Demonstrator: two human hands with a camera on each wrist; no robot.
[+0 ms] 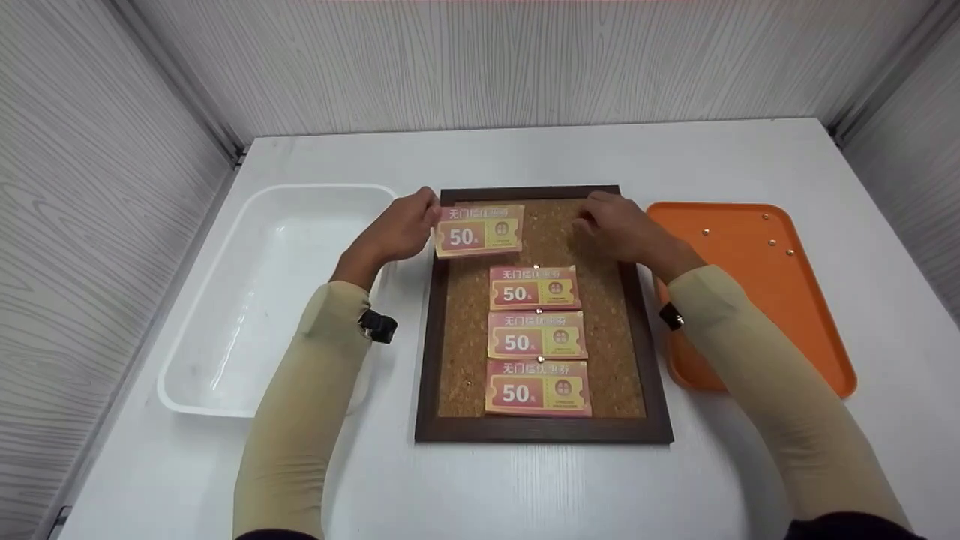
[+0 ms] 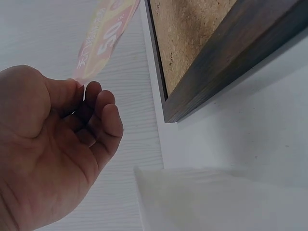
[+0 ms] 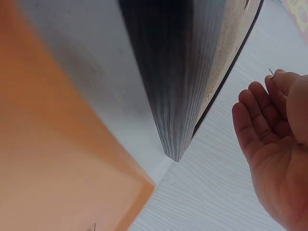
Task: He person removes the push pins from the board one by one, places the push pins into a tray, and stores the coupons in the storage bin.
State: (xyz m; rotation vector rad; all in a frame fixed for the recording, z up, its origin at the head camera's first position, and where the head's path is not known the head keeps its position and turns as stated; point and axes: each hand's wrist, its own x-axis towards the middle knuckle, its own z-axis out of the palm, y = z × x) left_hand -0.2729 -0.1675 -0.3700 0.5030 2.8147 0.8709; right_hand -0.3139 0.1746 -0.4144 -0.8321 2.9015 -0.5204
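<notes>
My left hand [image 1: 405,225] pinches a pink and yellow coupon [image 1: 480,231] marked 50 by its left edge, over the upper left of a dark-framed corkboard [image 1: 611,337]. In the left wrist view, thumb and forefinger grip the corner of this coupon [image 2: 103,43]. Over the board's upper right, my right hand [image 1: 622,231] pinches a thumbtack; its thin point [image 3: 272,73] sticks out from the fingertips in the right wrist view. Three matching coupons, the lowest one [image 1: 538,388] near the bottom frame, lie in a column on the cork, with a tack [image 1: 538,310] at each top edge.
A white tray [image 1: 251,307] stands left of the board, partly behind the left arm. On the right lies an orange tray [image 1: 750,300] with several tacks [image 1: 772,242] in it, overlapped by the right forearm. Another tack [image 1: 469,383] sits on the cork's lower left.
</notes>
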